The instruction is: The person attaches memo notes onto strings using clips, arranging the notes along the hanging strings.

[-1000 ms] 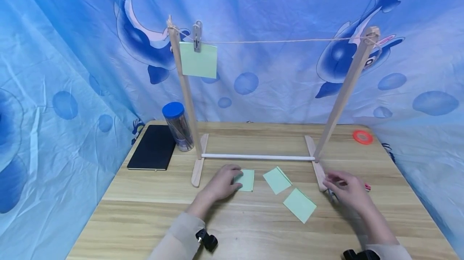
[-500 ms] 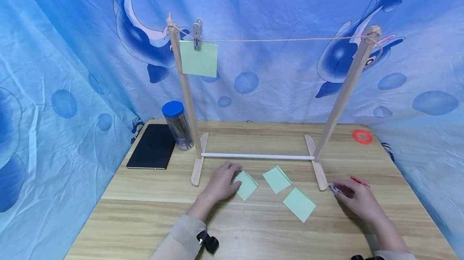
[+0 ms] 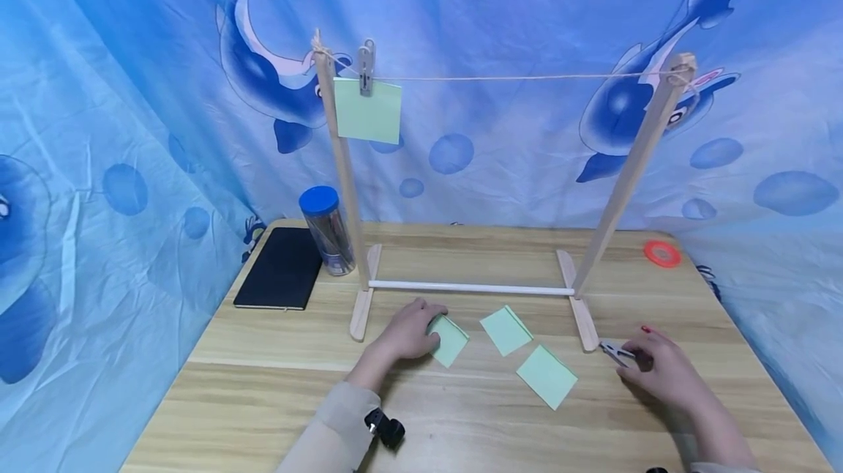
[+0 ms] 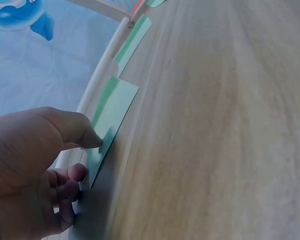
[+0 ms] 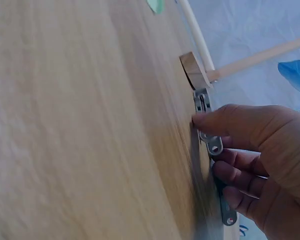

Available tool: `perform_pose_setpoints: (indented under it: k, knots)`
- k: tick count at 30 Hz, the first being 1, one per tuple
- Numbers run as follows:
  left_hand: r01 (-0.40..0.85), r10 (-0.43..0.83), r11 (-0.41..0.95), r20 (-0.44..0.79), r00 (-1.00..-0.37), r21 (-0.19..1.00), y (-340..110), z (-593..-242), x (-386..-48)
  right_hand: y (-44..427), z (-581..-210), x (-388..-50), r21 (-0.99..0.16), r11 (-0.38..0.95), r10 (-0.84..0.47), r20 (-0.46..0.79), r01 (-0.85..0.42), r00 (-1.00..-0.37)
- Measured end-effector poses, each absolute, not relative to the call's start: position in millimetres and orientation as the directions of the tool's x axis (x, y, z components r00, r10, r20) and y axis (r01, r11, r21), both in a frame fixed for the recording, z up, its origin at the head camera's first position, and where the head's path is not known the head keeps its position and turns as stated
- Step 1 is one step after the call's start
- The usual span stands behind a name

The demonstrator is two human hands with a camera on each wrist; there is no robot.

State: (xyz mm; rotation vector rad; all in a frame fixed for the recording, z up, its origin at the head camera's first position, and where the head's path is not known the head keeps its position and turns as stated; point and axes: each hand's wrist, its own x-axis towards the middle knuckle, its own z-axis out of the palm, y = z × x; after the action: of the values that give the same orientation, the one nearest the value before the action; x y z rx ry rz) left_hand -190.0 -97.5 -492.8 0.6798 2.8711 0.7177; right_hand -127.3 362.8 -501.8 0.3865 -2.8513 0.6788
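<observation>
My left hand (image 3: 408,331) has its thumb and fingers at the edges of a green paper note (image 3: 451,341) on the table; in the left wrist view the thumb (image 4: 92,135) presses on it. My right hand (image 3: 668,370) pinches a metal clip (image 3: 615,353) beside the wooden rack's right foot (image 3: 584,324). A second metal clip (image 5: 229,212) lies under the curled fingers in the right wrist view. Two more green notes, one farther back (image 3: 506,330) and one nearer (image 3: 547,378), lie between the hands.
Another green note (image 3: 369,113) hangs by a metal clip (image 3: 366,66) from the string (image 3: 500,78) between two wooden posts. A white rod (image 3: 470,288) joins their feet. A blue-lidded jar (image 3: 329,235) and black notebook (image 3: 279,269) stand left, an orange-red ring (image 3: 661,254) back right.
The note at my left hand has turned to a slant. My right hand has shifted right and nearer, and the metal clip now shows between its fingers.
</observation>
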Motion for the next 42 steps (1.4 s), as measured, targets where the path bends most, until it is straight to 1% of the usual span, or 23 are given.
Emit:
perform_pose_setpoints:
  k: [2,4,10,12,15,18,22,25,28,31,35,36,38,42]
  knots:
    - [0.391,0.445,0.781,0.004,-0.895,0.487,-98,-493,-190,365,-502,-126,-0.436,0.858,-0.196,0.21,-0.271,-0.958]
    - [0.382,0.438,0.766,0.015,-0.899,0.517,-100,-494,-190,365,-503,-126,-0.458,0.848,-0.187,0.214,-0.268,-0.959]
    - [0.381,0.398,0.68,0.121,-0.909,0.626,-108,-507,-192,362,-502,-121,-0.584,0.789,-0.102,0.181,-0.19,-0.978]
    - [0.386,0.384,0.643,0.157,-0.91,0.661,-111,-509,-192,362,-503,-120,-0.602,0.779,-0.069,0.194,-0.174,-0.979]
    - [0.379,0.373,0.596,0.174,-0.911,0.707,-113,-511,-192,360,-505,-119,-0.622,0.765,-0.033,0.222,-0.168,-0.974]
    - [0.359,0.365,0.565,0.165,-0.916,0.743,-115,-512,-191,359,-507,-120,-0.694,0.706,0.031,0.23,-0.141,-0.973]
    - [0.34,0.354,0.541,0.158,-0.922,0.769,-115,-512,-190,358,-506,-120,-0.836,0.547,0.162,0.148,-0.036,-0.976]
    - [0.343,0.354,0.532,0.165,-0.921,0.774,-116,-512,-190,359,-503,-119,-0.935,0.353,0.227,0.045,0.039,-0.973]
    - [0.338,0.352,0.524,0.163,-0.922,0.782,-117,-513,-191,361,-501,-118,-0.986,0.146,0.244,-0.037,0.075,-0.969]
    - [0.333,0.348,0.516,0.162,-0.923,0.789,-117,-513,-191,364,-500,-118,-0.998,-0.012,0.239,-0.066,0.065,-0.969]
    - [0.329,0.339,0.506,0.167,-0.926,0.798,-117,-513,-190,365,-499,-119,-0.982,-0.187,0.207,-0.011,-0.029,-0.978]
    - [0.326,0.333,0.502,0.169,-0.928,0.801,-117,-513,-190,365,-499,-119,-0.974,-0.216,0.198,0.019,-0.062,-0.98]
    - [0.305,0.304,0.496,0.166,-0.938,0.813,-116,-513,-189,364,-499,-119,-0.967,-0.228,0.182,0.071,-0.112,-0.981]
    - [0.26,0.204,0.471,0.182,-0.962,0.843,-113,-512,-190,361,-495,-118,-0.972,-0.2,0.18,0.089,-0.125,-0.98]
